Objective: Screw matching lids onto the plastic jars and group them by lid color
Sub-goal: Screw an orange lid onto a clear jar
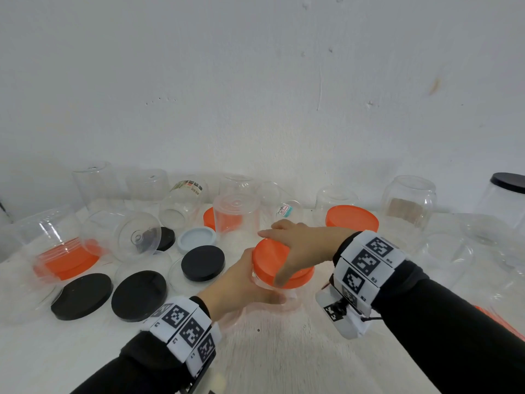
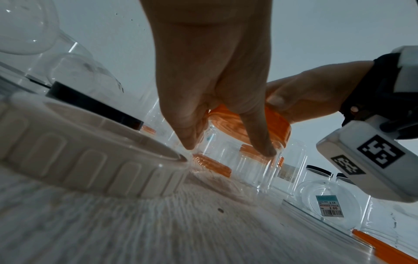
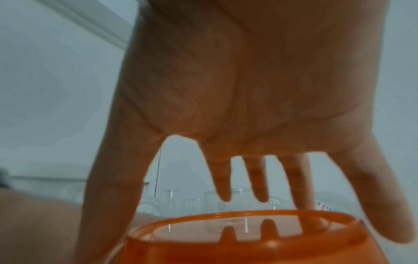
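A small clear plastic jar (image 1: 272, 294) stands near the middle of the white table (image 1: 284, 351) with an orange lid (image 1: 270, 260) on its mouth. My left hand (image 1: 247, 280) grips the jar's body from the left; in the left wrist view its fingertips (image 2: 267, 151) press the clear wall of the jar (image 2: 239, 164) below the orange lid (image 2: 280, 126). My right hand (image 1: 287, 251) spans the lid from above, thumb down the near rim and fingers over the far rim. The right wrist view shows the spread right hand (image 3: 226, 178) over the orange lid (image 3: 248, 239).
Three black lids (image 1: 82, 295) (image 1: 139, 294) (image 1: 203, 263) and a pale grey lid (image 1: 197, 238) lie left of the jar. Another orange lid (image 1: 352, 218) sits behind my right wrist. Several clear jars line the wall. A black-lidded jar (image 1: 508, 194) stands far right.
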Available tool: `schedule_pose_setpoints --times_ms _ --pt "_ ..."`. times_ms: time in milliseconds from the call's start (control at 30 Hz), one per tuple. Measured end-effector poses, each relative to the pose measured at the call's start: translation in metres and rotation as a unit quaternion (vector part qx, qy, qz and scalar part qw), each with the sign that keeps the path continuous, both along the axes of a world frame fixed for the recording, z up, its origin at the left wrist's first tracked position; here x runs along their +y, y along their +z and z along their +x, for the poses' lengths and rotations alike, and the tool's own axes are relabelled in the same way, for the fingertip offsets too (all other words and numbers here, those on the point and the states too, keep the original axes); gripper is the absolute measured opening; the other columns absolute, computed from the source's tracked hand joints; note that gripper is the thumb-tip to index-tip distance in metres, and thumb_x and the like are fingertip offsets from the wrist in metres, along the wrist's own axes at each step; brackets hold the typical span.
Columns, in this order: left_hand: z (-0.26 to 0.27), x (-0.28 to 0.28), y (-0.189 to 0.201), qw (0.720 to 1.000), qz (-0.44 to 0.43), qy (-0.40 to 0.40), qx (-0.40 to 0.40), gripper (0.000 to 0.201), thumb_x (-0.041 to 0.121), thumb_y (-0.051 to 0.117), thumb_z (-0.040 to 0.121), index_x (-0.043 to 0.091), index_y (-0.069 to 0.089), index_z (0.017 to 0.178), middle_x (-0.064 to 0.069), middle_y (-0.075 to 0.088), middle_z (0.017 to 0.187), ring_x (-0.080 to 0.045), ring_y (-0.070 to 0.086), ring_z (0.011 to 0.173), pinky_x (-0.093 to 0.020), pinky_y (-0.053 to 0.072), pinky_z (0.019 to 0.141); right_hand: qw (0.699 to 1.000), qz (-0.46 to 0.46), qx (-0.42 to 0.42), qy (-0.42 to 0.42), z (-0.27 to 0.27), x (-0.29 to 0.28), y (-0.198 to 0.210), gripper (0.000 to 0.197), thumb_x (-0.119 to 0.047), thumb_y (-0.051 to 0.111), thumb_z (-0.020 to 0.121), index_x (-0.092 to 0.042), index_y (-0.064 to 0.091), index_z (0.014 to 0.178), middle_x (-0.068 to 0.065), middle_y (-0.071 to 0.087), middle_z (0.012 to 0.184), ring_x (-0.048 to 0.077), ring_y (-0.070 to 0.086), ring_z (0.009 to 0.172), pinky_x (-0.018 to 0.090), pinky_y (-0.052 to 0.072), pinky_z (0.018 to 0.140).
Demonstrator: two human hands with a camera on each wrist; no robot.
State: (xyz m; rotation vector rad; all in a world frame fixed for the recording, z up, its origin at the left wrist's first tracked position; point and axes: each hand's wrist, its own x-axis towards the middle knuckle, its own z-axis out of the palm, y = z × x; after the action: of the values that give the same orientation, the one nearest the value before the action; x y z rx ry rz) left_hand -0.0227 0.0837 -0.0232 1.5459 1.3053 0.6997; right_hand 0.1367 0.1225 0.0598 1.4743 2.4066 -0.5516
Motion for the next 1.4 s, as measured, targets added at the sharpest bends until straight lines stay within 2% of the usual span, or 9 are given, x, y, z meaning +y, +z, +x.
schedule_pose_setpoints --times_ms 133,333,533,767,900,967,1067,1233,1400 --pt "0.001 0.0 0.0 1.0 0.005 -0.001 0.002 0.1 0.017 0.09 0.064 0.024 0.027 0.142 0.009 0.05 0.131 -0.008 0.051 0.121 -0.032 0.045 0.104 1.0 0.008 0.002 0.006 0.003 0.002 0.002 0.094 -0.063 0.07 0.07 -0.045 0.02 0.147 -0.011 0.026 0.145 0.021 0.027 0.135 0.048 0.035 0.105" --pt "0.001 -0.001 0.0 1.0 0.011 -0.001 0.007 0.096 0.019 0.089 0.065 0.025 0.029 0.14 0.012 0.054 0.125 0.0 0.054 0.111 -0.014 0.047 0.083 0.997 0.06 -0.028 -0.031 -0.002 -0.002 -0.007 0.104 -0.086 0.052 0.065 -0.032 0.022 0.148 0.0 0.028 0.145 0.029 0.032 0.132 0.053 0.039 0.101" --pt "0.001 0.0 -0.001 1.0 0.006 0.0 -0.001 0.101 0.017 0.09 0.064 0.024 0.027 0.142 0.01 0.05 0.132 -0.009 0.051 0.122 -0.034 0.044 0.106 0.999 -0.01 0.031 0.013 0.003 0.0 0.002 0.087 -0.05 0.071 0.076 -0.046 0.02 0.146 -0.015 0.021 0.148 0.019 0.025 0.136 0.046 0.035 0.106" --pt "0.0 0.001 -0.002 1.0 0.006 -0.01 -0.002 0.099 0.019 0.09 0.064 0.026 0.028 0.141 0.011 0.051 0.131 -0.007 0.052 0.12 -0.029 0.045 0.102 0.998 0.066 -0.006 -0.017 0.0 -0.001 -0.006 0.092 -0.079 0.054 0.072 -0.032 0.026 0.147 -0.001 0.031 0.141 0.027 0.032 0.13 0.046 0.039 0.096" --pt "0.001 0.0 0.001 1.0 0.006 -0.012 -0.007 0.099 0.017 0.089 0.065 0.027 0.026 0.141 0.01 0.048 0.134 -0.008 0.049 0.123 -0.031 0.043 0.105 1.0 0.0 0.024 0.004 0.002 0.002 0.0 0.093 -0.056 0.07 0.074 -0.04 0.016 0.149 -0.013 0.017 0.151 0.02 0.023 0.138 0.046 0.034 0.106" --pt "0.002 0.0 0.001 1.0 0.011 -0.017 -0.017 0.093 0.012 0.088 0.066 0.03 0.029 0.136 0.013 0.049 0.13 -0.003 0.05 0.119 -0.019 0.045 0.096 0.999 -0.021 0.04 0.007 0.005 0.003 0.003 0.091 -0.047 0.072 0.075 -0.042 0.019 0.148 -0.017 0.017 0.151 0.018 0.024 0.139 0.043 0.034 0.108" --pt "0.003 0.0 0.0 0.999 0.019 -0.026 -0.032 0.079 0.007 0.087 0.067 0.038 0.037 0.12 0.016 0.052 0.123 0.005 0.053 0.11 -0.009 0.046 0.08 0.999 -0.005 0.035 -0.005 0.008 0.003 0.001 0.089 -0.057 0.07 0.075 -0.04 0.022 0.148 -0.013 0.024 0.148 0.019 0.027 0.136 0.044 0.035 0.106" --pt "0.001 0.0 -0.001 0.999 0.021 -0.025 -0.039 0.076 0.008 0.086 0.068 0.038 0.038 0.117 0.013 0.054 0.125 0.006 0.056 0.107 -0.009 0.047 0.078 0.997 0.068 -0.015 -0.023 0.002 -0.002 -0.007 0.096 -0.081 0.05 0.073 -0.028 0.023 0.149 0.0 0.028 0.145 0.027 0.029 0.133 0.049 0.037 0.102" --pt "0.001 0.0 -0.001 1.0 0.006 -0.007 -0.021 0.098 0.012 0.089 0.065 0.026 0.028 0.141 0.011 0.05 0.132 -0.007 0.051 0.121 -0.027 0.046 0.101 1.0 -0.011 0.002 0.016 0.004 0.001 0.0 0.101 -0.062 0.07 0.073 -0.039 0.011 0.151 -0.013 0.011 0.155 0.021 0.017 0.142 0.047 0.031 0.109"
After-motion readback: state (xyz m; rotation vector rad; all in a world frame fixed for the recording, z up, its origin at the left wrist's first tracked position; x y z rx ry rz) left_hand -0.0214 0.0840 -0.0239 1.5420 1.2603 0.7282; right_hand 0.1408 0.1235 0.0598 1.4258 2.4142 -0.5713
